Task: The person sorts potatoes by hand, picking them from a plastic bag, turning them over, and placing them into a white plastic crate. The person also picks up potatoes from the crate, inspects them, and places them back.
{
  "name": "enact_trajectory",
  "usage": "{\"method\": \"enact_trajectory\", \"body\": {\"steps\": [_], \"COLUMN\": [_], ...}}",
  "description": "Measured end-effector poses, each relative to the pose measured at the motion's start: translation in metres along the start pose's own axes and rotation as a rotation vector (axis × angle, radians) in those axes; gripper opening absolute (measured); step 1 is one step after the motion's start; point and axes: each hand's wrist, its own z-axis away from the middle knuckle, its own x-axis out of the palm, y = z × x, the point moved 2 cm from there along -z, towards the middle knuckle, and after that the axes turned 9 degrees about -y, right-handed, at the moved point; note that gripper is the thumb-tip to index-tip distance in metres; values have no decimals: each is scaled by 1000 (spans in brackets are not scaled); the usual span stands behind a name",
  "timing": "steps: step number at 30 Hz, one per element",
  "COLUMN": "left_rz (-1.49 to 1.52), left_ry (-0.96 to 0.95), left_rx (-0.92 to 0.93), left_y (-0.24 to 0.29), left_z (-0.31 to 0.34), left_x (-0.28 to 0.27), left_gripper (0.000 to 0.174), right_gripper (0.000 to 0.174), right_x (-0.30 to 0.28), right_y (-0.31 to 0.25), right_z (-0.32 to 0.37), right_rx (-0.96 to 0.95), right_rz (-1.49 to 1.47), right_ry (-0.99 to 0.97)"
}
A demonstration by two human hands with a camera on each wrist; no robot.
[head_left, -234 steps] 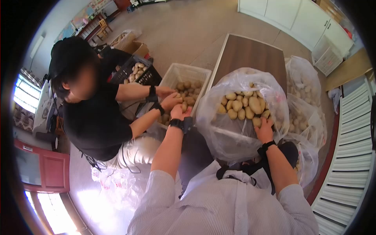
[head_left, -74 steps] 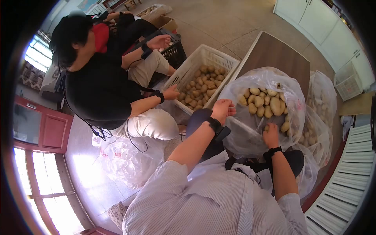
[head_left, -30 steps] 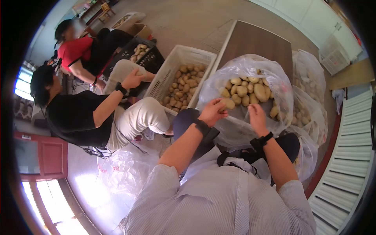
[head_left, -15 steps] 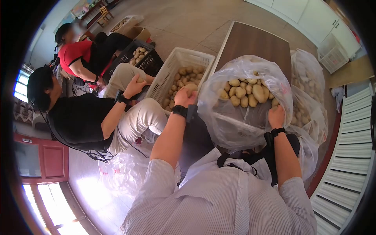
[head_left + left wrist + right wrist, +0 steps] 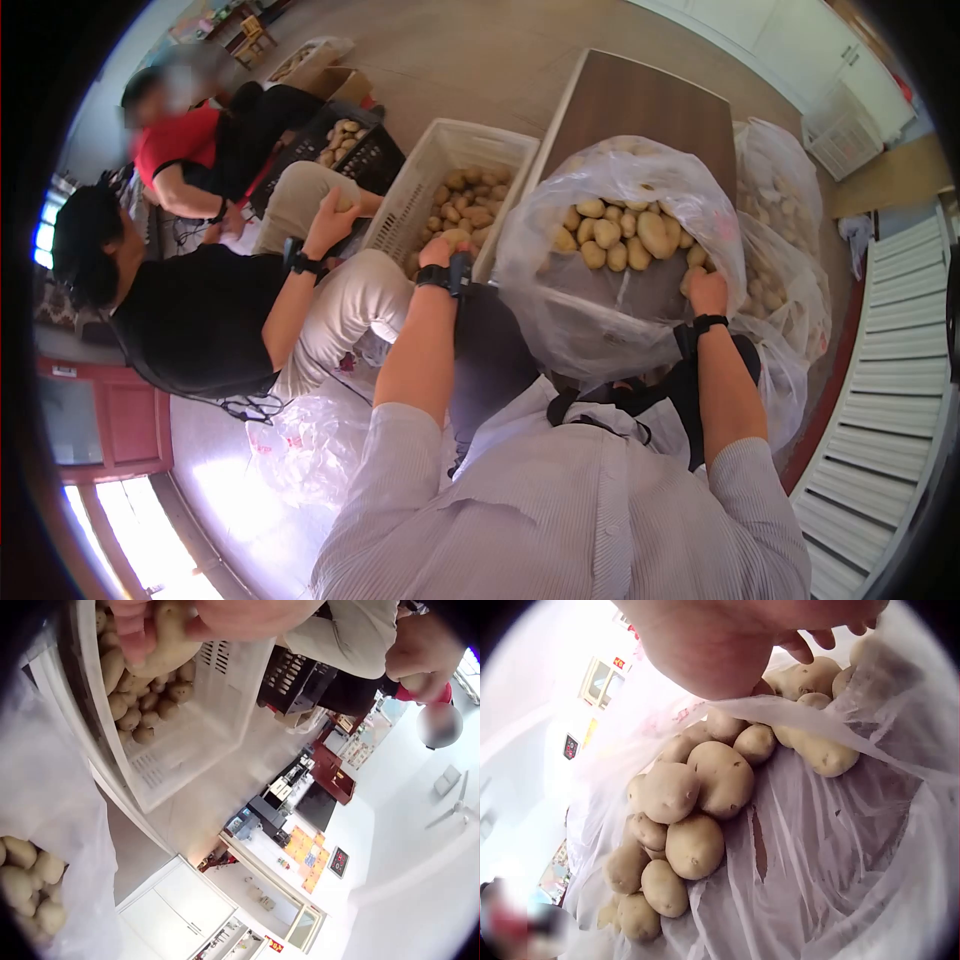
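My left hand (image 5: 436,256) grips a potato (image 5: 171,654) low over the white plastic crate (image 5: 191,742), fingers and thumb on its sides. Smaller potatoes (image 5: 470,200) lie heaped in that crate. Over at the clear plastic bag (image 5: 570,330), my right hand (image 5: 706,290) reaches in at the right side, close to a few potatoes (image 5: 22,881) of the bag's pile. From the right wrist, its loosely bent fingers (image 5: 799,646) hang over potatoes (image 5: 720,780), with none visibly held; the palm hides part of the pile.
A brown-topped table (image 5: 640,100) extends behind the bag. Several more potato bags (image 5: 775,210) stand at right. On the left sit a person in black (image 5: 200,310), holding a potato, and a person in red (image 5: 180,145), beside a black crate (image 5: 375,155). Crumpled plastic (image 5: 310,440) lies on the floor.
The left hand carried a potato from the bag leftward to the white crate and has lowered slightly with it. The right hand moved from mid-bag to its right side and stays there.
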Motion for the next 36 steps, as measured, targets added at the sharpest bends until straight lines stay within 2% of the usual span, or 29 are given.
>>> {"method": "enact_trajectory", "body": {"steps": [1,3,7,8,10,11,12,13,14,16,19,23,25,26,28,29,31,32,33,35,36], "left_rz": [-590,-616,-685,-680,-494,-495,227,950,948,1351,1343,1308,1275,1275,1371,1371,1355,1342,1341,1320,1294], "left_ry": [11,-4,62,53,-67,-69,-24,23,23,322,309,258,160,160,11,14,-4,9,10,-79,-92], "left_rx": [66,-89,-85,-71,-190,-187,-258,-310,-310,-579,-544,-491,-371,-371,-332,-331,-329,-326,-325,-283,-296], "left_y": [54,45,61,68,87,60,6,-23,2,77,82,92,101,101,102,101,122,135,141,151,150], "left_z": [35,27,39,41,48,34,10,-4,3,35,32,31,35,36,36,38,52,61,68,79,82], "left_x": [-26,-24,-26,-25,-33,-25,-9,1,-3,-12,-10,-1,4,6,14,19,28,32,36,46,53], "left_gripper": [31,41,47,47,40,40,36,34,34,26,23,19,15,15,16,16,17,18,18,21,24], "right_gripper": [50,53,55,54,53,53,53,53,53,54,55,56,56,56,50,50,40,36,36,45,45], "right_x": [2,9,-1,0,22,24,25,26,25,20,11,23,34,38,44,48,51,48,38,22,26], "right_y": [2,13,21,23,41,46,49,50,50,48,45,55,65,68,67,66,55,49,31,9,8], "right_z": [-3,-14,-21,-23,-46,-50,-53,-53,-52,-47,-41,-41,-48,-49,-49,-48,-37,-24,-7,20,25], "right_rx": [5,23,39,-15,-54,-51,-34,-17,-16,104,29,56,-67,-68,-125,-127,-373,-426,-427,34,34], "right_rz": [-13,-43,25,41,119,118,100,82,81,-10,82,6,19,19,21,20,346,375,374,24,22], "right_ry": [-50,-119,-183,-217,-288,-287,-302,-318,-319,-355,-434,-391,-334,-334,-360,-361,-330,-325,-325,-118,-118]}}
